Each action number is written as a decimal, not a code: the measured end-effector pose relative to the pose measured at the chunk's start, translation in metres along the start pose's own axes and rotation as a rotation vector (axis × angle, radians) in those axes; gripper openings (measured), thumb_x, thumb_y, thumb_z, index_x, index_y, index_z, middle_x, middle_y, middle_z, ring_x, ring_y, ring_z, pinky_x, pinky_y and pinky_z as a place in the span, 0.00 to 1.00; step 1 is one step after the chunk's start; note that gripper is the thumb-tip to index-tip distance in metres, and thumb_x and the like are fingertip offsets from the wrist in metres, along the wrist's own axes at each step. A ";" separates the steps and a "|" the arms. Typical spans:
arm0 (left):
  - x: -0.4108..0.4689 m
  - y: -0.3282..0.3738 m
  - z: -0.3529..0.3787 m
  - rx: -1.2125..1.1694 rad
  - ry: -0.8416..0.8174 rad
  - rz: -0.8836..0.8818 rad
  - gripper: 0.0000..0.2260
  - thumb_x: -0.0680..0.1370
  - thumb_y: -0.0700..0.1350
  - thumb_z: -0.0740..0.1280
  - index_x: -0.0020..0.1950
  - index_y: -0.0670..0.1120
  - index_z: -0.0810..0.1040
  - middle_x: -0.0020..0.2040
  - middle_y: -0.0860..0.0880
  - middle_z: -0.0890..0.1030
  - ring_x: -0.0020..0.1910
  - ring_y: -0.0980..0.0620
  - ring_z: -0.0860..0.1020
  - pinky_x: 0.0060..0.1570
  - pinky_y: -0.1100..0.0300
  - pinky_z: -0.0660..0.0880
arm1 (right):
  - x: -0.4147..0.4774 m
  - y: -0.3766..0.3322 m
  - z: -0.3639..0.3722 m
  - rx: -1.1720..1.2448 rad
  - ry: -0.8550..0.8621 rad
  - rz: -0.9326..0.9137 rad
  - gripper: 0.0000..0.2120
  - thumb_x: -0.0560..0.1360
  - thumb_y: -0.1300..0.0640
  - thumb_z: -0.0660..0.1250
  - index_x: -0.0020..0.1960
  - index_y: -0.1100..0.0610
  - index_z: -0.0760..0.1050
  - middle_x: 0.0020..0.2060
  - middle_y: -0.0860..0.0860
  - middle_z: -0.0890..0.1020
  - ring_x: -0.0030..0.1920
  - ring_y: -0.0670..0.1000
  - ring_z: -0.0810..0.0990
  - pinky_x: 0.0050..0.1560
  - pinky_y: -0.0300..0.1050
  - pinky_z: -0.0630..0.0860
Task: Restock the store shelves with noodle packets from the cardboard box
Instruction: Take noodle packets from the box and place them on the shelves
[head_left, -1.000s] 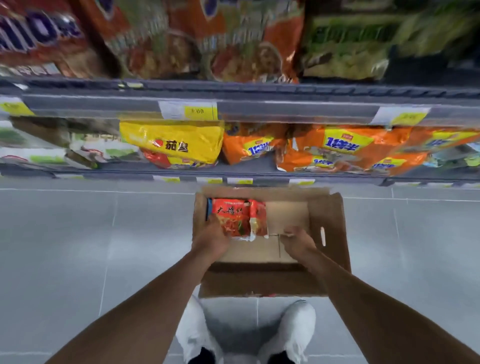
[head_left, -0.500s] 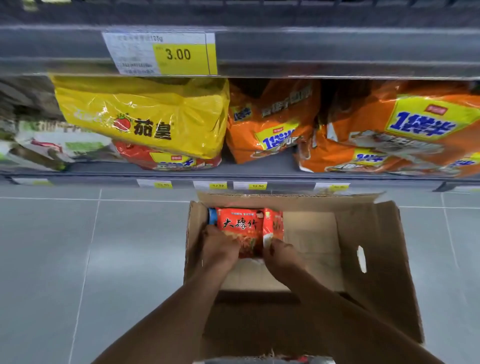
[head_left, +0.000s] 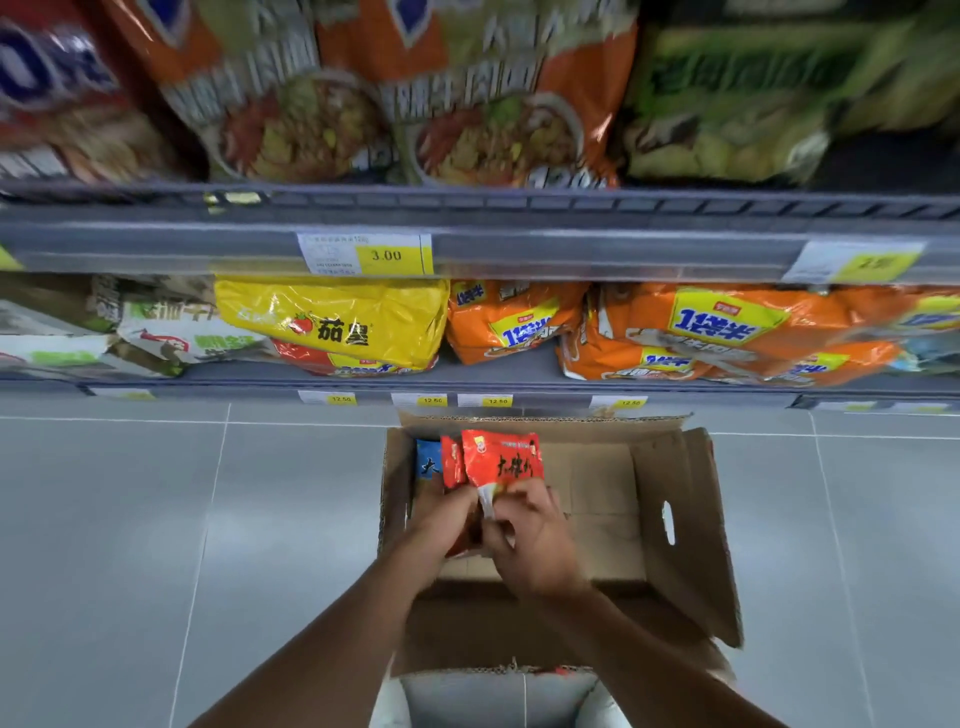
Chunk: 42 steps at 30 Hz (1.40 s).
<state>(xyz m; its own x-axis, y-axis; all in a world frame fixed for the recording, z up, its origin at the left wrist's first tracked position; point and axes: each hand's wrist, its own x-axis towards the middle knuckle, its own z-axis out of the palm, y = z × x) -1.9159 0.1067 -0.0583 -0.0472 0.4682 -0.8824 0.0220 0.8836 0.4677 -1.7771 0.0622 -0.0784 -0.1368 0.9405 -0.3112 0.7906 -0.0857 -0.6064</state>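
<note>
An open cardboard box (head_left: 680, 525) stands on the grey tiled floor below the shelves. Both my hands are inside it at its left end. My right hand (head_left: 535, 540) grips the near edge of a red noodle packet (head_left: 501, 460) and tilts it up. My left hand (head_left: 441, 522) is closed on another red packet (head_left: 453, 462) just to the left. A blue packet (head_left: 428, 465) stands against the box's left wall. The right part of the box shows bare cardboard.
The lowest shelf (head_left: 498, 376) holds yellow (head_left: 337, 322), orange (head_left: 717, 332) and white-green noodle bags (head_left: 171, 332). The shelf above carries large orange (head_left: 374, 104) and green bags (head_left: 753, 98), blurred. Price tags (head_left: 366, 253) line the rails. Grey floor tiles (head_left: 130, 545) lie on both sides.
The red packets have been lifted and tilted upright, uncovering a blue packet at the box's left wall. My view has pulled back and up, bringing the upper shelf into sight.
</note>
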 end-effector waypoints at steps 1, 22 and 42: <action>-0.016 0.007 -0.002 -0.036 -0.043 -0.005 0.08 0.77 0.44 0.70 0.54 0.51 0.84 0.49 0.44 0.87 0.46 0.46 0.86 0.39 0.56 0.80 | -0.005 -0.011 -0.014 0.010 0.019 -0.013 0.14 0.75 0.43 0.59 0.45 0.50 0.79 0.56 0.49 0.74 0.57 0.53 0.73 0.55 0.50 0.76; -0.415 0.199 -0.091 -0.232 -0.339 0.135 0.23 0.78 0.48 0.73 0.71 0.42 0.74 0.65 0.36 0.80 0.62 0.33 0.79 0.58 0.32 0.76 | -0.142 -0.280 -0.365 0.329 0.155 0.201 0.15 0.76 0.55 0.71 0.60 0.42 0.74 0.56 0.45 0.80 0.50 0.39 0.81 0.55 0.42 0.80; -0.624 0.326 -0.134 -0.271 -0.470 0.469 0.69 0.59 0.56 0.86 0.82 0.52 0.36 0.83 0.50 0.52 0.81 0.45 0.56 0.73 0.37 0.63 | -0.257 -0.443 -0.576 0.682 0.054 0.212 0.31 0.61 0.33 0.77 0.53 0.54 0.84 0.41 0.62 0.84 0.27 0.51 0.74 0.29 0.43 0.69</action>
<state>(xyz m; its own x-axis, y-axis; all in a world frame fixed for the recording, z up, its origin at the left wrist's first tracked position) -2.0132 0.1022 0.6517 0.3434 0.8040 -0.4855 -0.3171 0.5858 0.7459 -1.7486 0.0481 0.6918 0.0221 0.8941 -0.4472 0.2449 -0.4386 -0.8647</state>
